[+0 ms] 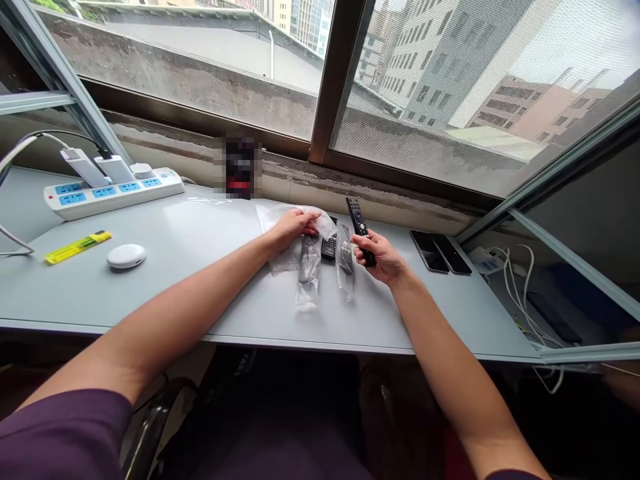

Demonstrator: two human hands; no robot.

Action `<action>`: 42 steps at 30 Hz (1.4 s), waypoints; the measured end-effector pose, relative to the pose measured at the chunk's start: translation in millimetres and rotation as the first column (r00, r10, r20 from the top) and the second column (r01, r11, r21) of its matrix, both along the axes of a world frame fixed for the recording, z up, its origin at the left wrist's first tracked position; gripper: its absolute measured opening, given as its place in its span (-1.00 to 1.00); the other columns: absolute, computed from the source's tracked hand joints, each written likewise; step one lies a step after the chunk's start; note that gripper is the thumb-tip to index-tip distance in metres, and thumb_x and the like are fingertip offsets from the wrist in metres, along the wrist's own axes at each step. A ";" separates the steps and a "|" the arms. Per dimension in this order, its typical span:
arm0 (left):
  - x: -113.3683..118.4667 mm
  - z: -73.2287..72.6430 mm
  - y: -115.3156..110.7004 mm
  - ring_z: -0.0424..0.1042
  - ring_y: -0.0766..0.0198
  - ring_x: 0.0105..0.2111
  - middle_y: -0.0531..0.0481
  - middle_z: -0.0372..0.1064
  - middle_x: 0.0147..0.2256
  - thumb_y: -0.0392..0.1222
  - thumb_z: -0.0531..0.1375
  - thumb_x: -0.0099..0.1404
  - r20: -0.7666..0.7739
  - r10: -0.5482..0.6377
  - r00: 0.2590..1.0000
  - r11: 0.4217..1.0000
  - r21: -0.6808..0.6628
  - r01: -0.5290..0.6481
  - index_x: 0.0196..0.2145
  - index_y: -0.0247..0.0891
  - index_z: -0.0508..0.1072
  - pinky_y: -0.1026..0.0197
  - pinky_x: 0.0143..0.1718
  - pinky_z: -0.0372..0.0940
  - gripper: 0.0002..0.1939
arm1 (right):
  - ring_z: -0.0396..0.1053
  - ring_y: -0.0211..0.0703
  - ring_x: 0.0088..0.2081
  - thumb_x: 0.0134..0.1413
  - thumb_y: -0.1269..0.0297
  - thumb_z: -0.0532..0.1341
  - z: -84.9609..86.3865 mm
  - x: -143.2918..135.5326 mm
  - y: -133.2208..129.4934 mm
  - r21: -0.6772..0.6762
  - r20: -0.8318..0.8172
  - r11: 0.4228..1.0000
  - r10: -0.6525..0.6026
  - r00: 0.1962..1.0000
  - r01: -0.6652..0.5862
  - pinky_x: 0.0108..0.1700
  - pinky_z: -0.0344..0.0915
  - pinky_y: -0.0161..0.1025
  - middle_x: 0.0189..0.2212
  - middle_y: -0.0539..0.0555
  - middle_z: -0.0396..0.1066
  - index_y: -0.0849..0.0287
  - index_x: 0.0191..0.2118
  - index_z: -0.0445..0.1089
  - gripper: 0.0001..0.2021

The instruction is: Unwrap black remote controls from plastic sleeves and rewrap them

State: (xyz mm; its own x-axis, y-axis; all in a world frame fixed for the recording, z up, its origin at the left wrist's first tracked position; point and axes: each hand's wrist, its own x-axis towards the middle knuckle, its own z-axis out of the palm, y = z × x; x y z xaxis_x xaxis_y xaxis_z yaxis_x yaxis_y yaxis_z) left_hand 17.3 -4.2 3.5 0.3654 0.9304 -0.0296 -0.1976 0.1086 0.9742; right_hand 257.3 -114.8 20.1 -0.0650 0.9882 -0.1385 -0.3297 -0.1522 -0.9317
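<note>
In the head view, the left hand (295, 228) pinched a clear bag (271, 217) and the right hand (381, 256) gripped a black remote (357, 219); wrapped remotes (310, 261) lay between them on the table (380, 317). Bag handling seemed underway, the next move likely calling for a gentle pinch.

A slim black plastic remote control with small buttons and a pale round one (359, 220) is held just right of the frame's centre, tilted, its top end leaning left. A thin, crumpled clear plastic bag (269, 217) is pinched at the centre. Below and between them lie two long dark items in clear plastic sleeves (309, 261), side by side, with a second black button-covered remote (329, 248) partly hidden between them.
</note>
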 end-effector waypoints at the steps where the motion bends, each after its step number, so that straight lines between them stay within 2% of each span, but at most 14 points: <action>1: -0.1 -0.1 -0.1 0.43 0.31 -0.45 -0.02 0.46 -0.47 -0.12 0.47 0.37 0.000 0.001 1.000 1.000 -0.001 -0.001 -0.46 -0.30 0.57 0.24 -0.24 0.42 -0.69 | 0.42 -0.34 -0.45 -0.05 0.26 0.75 -0.1 0.0 0.3 0.002 -0.001 1.000 0.006 1.000 -0.006 -0.53 0.36 -0.42 -0.33 -0.04 0.51 0.14 -0.22 0.50 -0.55; 3: -0.1 -0.2 0.0 0.43 0.31 -0.45 -0.02 0.46 -0.47 -0.12 0.47 0.37 -0.001 0.003 1.000 1.000 -0.004 -0.003 -0.47 -0.30 0.56 0.23 -0.23 0.42 -0.68 | 0.41 -0.33 -0.45 0.10 0.17 0.69 1.5 -0.5 1.4 0.001 -0.027 1.000 0.007 1.000 -0.007 -0.54 0.35 -0.42 -0.29 0.00 0.53 0.15 -0.18 0.53 -0.62; 6: -0.1 -0.6 0.6 0.44 0.30 -0.43 -0.04 0.49 -0.45 -0.13 0.45 0.39 0.000 -0.002 1.000 1.000 -0.006 0.002 -0.45 -0.30 0.57 0.24 -0.23 0.43 -0.70 | 0.43 -0.25 -0.44 0.44 -0.01 0.41 7.3 -1.2 3.1 -0.030 -0.117 1.000 0.004 0.993 -0.008 -0.58 0.35 -0.37 -0.26 0.06 0.56 0.13 -0.03 0.56 -0.71; 8: 0.0 -1.1 1.1 0.44 0.31 -0.43 -0.05 0.51 -0.43 -0.14 0.44 0.40 -0.004 -0.004 1.000 1.000 -0.004 0.004 -0.44 -0.31 0.58 0.25 -0.23 0.43 -0.71 | 0.41 -0.21 -0.45 0.54 0.02 0.24 11.4 -1.4 3.5 -0.050 -0.173 0.999 0.008 0.985 -0.017 -0.60 0.33 -0.34 -0.26 0.08 0.56 0.12 0.04 0.56 -0.71; 11: 0.2 -1.4 1.2 0.45 0.32 -0.42 -0.07 0.53 -0.41 -0.13 0.44 0.41 -0.007 -0.005 1.000 1.000 -0.001 0.005 -0.43 -0.31 0.59 0.26 -0.24 0.43 -0.71 | 0.38 -0.19 -0.44 0.53 0.09 0.22 14.3 -1.7 2.8 -0.044 -0.208 0.999 0.004 0.978 -0.013 -0.57 0.35 -0.33 -0.28 0.07 0.54 0.08 0.03 0.55 -0.77; 17: -0.1 1.0 -0.7 0.42 0.32 -0.45 -0.02 0.47 -0.48 -0.14 0.45 0.40 0.008 -0.001 1.000 1.000 -0.011 0.001 -0.46 -0.31 0.58 0.26 -0.26 0.41 -0.69 | 0.34 -0.30 -0.45 0.44 0.26 0.42 12.6 -1.9 2.9 -0.033 -0.294 0.998 -0.060 0.954 0.053 -0.47 0.43 -0.44 -0.40 -0.08 0.38 0.05 -0.04 0.54 -0.91; 20: -0.2 1.8 -1.0 0.43 0.31 -0.45 -0.03 0.48 -0.48 -0.13 0.47 0.38 0.007 -0.003 1.000 1.000 -0.012 0.003 -0.46 -0.31 0.58 0.25 -0.25 0.42 -0.69 | 0.40 -0.27 -0.42 0.52 0.16 0.38 14.3 -1.7 3.3 -0.091 -0.266 0.989 -0.134 0.955 0.114 -0.47 0.48 -0.42 -0.34 -0.04 0.47 0.04 -0.04 0.54 -0.90; 22: -0.1 1.6 -0.4 0.44 0.32 -0.45 -0.03 0.49 -0.47 -0.14 0.48 0.37 0.008 0.002 1.000 1.000 -0.015 -0.002 -0.46 -0.31 0.58 0.25 -0.25 0.43 -0.70 | 0.48 -0.22 -0.35 0.63 0.04 0.24 16.1 -1.9 3.1 -0.128 -0.257 0.983 -0.157 0.954 0.128 -0.43 0.53 -0.37 -0.20 0.07 0.58 0.07 -0.02 0.54 -0.76; 24: 0.0 0.9 0.3 0.44 0.33 -0.45 -0.04 0.51 -0.46 -0.14 0.47 0.37 0.009 0.006 1.000 1.000 -0.019 -0.006 -0.45 -0.32 0.58 0.26 -0.25 0.42 -0.70 | 0.49 -0.19 -0.33 0.69 0.00 0.11 17.1 -2.3 2.8 -0.128 -0.265 0.985 -0.146 0.953 0.116 -0.44 0.52 -0.34 -0.14 0.15 0.61 0.10 -0.04 0.53 -0.64; 26: 0.1 0.3 0.9 0.44 0.34 -0.45 -0.06 0.52 -0.44 -0.15 0.47 0.38 0.010 0.006 1.000 1.000 -0.019 -0.006 -0.45 -0.33 0.59 0.27 -0.26 0.42 -0.71 | 0.43 -0.20 -0.38 0.68 0.00 0.11 16.9 -2.2 2.5 -0.102 -0.267 0.991 -0.113 0.957 0.089 -0.50 0.45 -0.35 -0.20 0.13 0.58 0.10 -0.10 0.51 -0.64; 29: 0.2 0.3 0.8 0.44 0.33 -0.45 -0.06 0.52 -0.44 -0.14 0.46 0.39 0.009 0.008 1.000 1.000 -0.018 -0.008 -0.44 -0.33 0.59 0.27 -0.26 0.43 -0.70 | 0.34 -0.22 -0.43 0.63 0.00 0.19 14.9 -0.8 2.0 -0.060 -0.252 0.997 -0.052 0.966 0.038 -0.54 0.39 -0.36 -0.28 0.07 0.51 0.08 -0.09 0.52 -0.70; 34: 0.0 1.3 -0.3 0.42 0.32 -0.47 0.00 0.44 -0.49 -0.12 0.52 0.35 0.002 0.010 1.000 1.000 -0.015 -0.010 -0.48 -0.29 0.54 0.25 -0.28 0.42 -0.65 | 0.39 -0.27 -0.42 0.43 0.13 0.44 12.5 1.5 1.8 -0.051 -0.181 0.998 -0.053 0.982 0.044 -0.53 0.39 -0.41 -0.32 -0.02 0.45 0.06 -0.04 0.56 -0.84; 36: -0.2 1.0 -0.1 0.42 0.31 -0.47 0.00 0.43 -0.48 -0.11 0.53 0.33 -0.002 0.012 1.000 1.000 -0.013 -0.012 -0.48 -0.29 0.53 0.24 -0.27 0.43 -0.65 | 0.44 -0.28 -0.40 0.42 0.15 0.45 12.2 1.4 2.4 -0.076 -0.165 0.996 -0.059 0.985 0.047 -0.51 0.42 -0.42 -0.29 -0.01 0.50 0.05 -0.04 0.55 -0.85; 42: -0.4 -2.1 1.9 0.44 0.33 -0.44 -0.05 0.51 -0.42 -0.12 0.48 0.37 -0.001 0.002 1.000 1.000 -0.012 -0.002 -0.44 -0.30 0.57 0.25 -0.24 0.43 -0.70 | 0.51 -0.18 -0.37 0.55 0.08 0.29 10.6 0.7 5.1 -0.089 -0.190 0.996 -0.045 0.981 0.028 -0.46 0.51 -0.31 -0.15 0.12 0.67 0.06 -0.06 0.52 -0.81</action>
State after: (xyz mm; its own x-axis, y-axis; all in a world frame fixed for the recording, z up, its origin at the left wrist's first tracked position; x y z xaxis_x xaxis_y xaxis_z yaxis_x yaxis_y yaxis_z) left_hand 16.9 -2.2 1.4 0.3638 0.9306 -0.0415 -0.1968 0.1204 0.9730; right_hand 258.0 -109.7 30.7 -0.0626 0.9754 -0.2114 -0.5076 -0.2135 -0.8347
